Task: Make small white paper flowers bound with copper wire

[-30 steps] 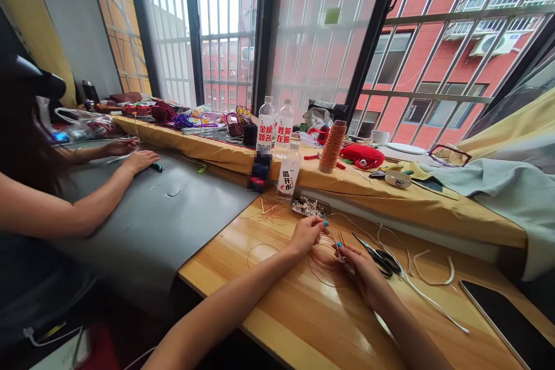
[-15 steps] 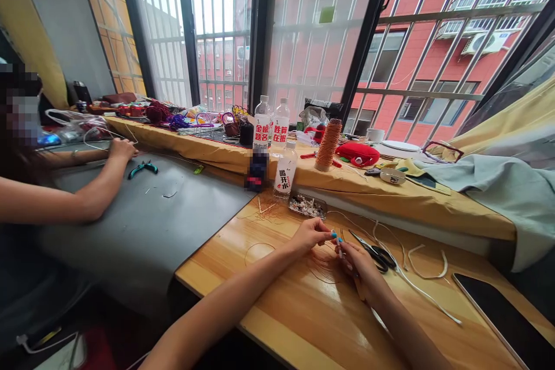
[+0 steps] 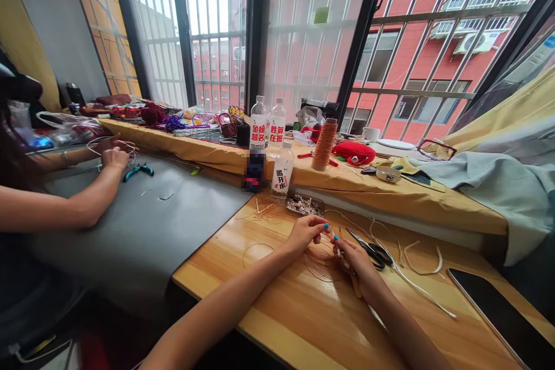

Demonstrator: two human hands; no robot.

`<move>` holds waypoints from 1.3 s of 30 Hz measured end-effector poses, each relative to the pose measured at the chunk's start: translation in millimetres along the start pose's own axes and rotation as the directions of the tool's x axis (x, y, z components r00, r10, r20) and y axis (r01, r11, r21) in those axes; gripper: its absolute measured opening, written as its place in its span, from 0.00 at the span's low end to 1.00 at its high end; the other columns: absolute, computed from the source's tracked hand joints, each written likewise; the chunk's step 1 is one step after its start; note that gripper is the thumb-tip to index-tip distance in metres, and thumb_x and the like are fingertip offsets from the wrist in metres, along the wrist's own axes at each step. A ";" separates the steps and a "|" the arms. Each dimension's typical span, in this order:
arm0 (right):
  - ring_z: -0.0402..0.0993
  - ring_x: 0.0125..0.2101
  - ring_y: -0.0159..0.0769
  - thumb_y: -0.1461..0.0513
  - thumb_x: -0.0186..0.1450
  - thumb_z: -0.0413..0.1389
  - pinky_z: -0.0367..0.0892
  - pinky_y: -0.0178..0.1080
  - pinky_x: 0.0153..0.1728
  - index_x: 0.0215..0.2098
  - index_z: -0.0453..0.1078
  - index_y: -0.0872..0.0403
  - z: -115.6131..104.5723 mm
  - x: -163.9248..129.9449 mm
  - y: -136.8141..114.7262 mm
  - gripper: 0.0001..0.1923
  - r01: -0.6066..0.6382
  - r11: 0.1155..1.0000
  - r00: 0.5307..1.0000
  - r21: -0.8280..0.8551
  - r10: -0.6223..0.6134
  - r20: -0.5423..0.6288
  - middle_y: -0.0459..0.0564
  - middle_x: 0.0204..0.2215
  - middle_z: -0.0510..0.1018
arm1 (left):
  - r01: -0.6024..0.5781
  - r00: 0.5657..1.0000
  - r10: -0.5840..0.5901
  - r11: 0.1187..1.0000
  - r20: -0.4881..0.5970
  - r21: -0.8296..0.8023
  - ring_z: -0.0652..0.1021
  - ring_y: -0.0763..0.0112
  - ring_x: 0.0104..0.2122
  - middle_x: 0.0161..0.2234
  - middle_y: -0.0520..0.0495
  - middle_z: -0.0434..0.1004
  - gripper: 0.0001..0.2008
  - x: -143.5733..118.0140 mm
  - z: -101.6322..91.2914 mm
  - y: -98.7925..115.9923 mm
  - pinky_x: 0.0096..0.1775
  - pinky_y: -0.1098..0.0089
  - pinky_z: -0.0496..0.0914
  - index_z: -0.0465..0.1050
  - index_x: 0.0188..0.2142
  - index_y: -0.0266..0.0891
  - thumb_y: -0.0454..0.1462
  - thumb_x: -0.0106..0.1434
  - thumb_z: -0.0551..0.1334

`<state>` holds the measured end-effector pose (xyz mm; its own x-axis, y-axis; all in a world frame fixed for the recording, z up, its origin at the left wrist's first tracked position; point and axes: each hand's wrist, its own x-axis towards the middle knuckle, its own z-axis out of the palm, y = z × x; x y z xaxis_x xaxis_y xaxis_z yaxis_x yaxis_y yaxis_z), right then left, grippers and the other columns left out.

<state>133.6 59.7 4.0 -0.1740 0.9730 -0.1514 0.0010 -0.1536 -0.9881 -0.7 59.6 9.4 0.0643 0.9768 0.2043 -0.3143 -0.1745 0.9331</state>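
My left hand (image 3: 307,233) is closed in a pinch above the wooden table, its blue thumbnail showing. What the pinch holds is too small to make out. Close beside it, my right hand (image 3: 356,259) is closed around a thin whitish strip (image 3: 333,235) whose tip points at the left fingers. A slim tan stick (image 3: 356,287) sticks out below the right palm. Under both hands lies a loose coil of thin reddish-brown thread (image 3: 319,269). Black-handled scissors (image 3: 378,254) rest just beyond the right hand, their blades partly behind it.
White cord (image 3: 427,296) lies right of the scissors, near a dark-screened tablet or phone (image 3: 494,306). A clear tray of small pieces (image 3: 304,204) stands by a water bottle (image 3: 282,170). An orange thread cone (image 3: 325,145) stands on the ledge. At left, a co-worker's hands (image 3: 115,153) handle white wire.
My hands have come slightly apart, opening a small gap between left fingertips and strip. The tan stick shows more. The co-worker's hands have shifted, and the view has moved a little.
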 end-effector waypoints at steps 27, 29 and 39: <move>0.45 0.09 0.19 0.56 0.49 0.50 0.37 0.29 0.12 0.22 0.64 0.57 3.0 -15.1 -9.4 0.11 -0.008 0.994 0.986 -0.112 0.027 0.164 0.42 0.13 0.64 | -0.275 0.942 0.323 0.574 0.096 0.771 0.68 0.76 0.22 0.23 0.52 0.69 0.06 -11.3 -0.8 -5.8 0.27 0.77 0.61 0.66 0.32 0.36 0.33 0.57 0.52; 0.46 0.09 0.20 0.56 0.50 0.50 0.37 0.29 0.12 0.22 0.65 0.56 3.5 -17.3 -11.9 0.11 -0.007 0.993 0.988 -0.120 0.026 0.153 0.42 0.13 0.64 | -0.301 0.934 0.339 0.574 0.114 0.761 0.68 0.77 0.22 0.23 0.51 0.69 0.06 -11.8 -0.5 -4.6 0.28 0.77 0.61 0.67 0.32 0.36 0.33 0.57 0.52; 0.45 0.10 0.20 0.57 0.50 0.50 0.37 0.30 0.13 0.22 0.65 0.57 6.6 -24.2 -16.4 0.10 0.005 0.990 0.988 -0.141 0.017 0.155 0.42 0.14 0.65 | -0.146 0.980 0.196 0.842 -0.042 0.519 0.65 0.80 0.20 0.18 0.56 0.63 0.02 -6.1 -0.2 -3.2 0.25 0.78 0.59 0.66 0.26 0.35 0.30 0.50 0.55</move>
<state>131.3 37.6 24.0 -0.3243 0.9318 -0.1627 0.1386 -0.1234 -0.9826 -0.2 54.3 5.1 -0.0384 0.9280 0.3707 0.2176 -0.3543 0.9094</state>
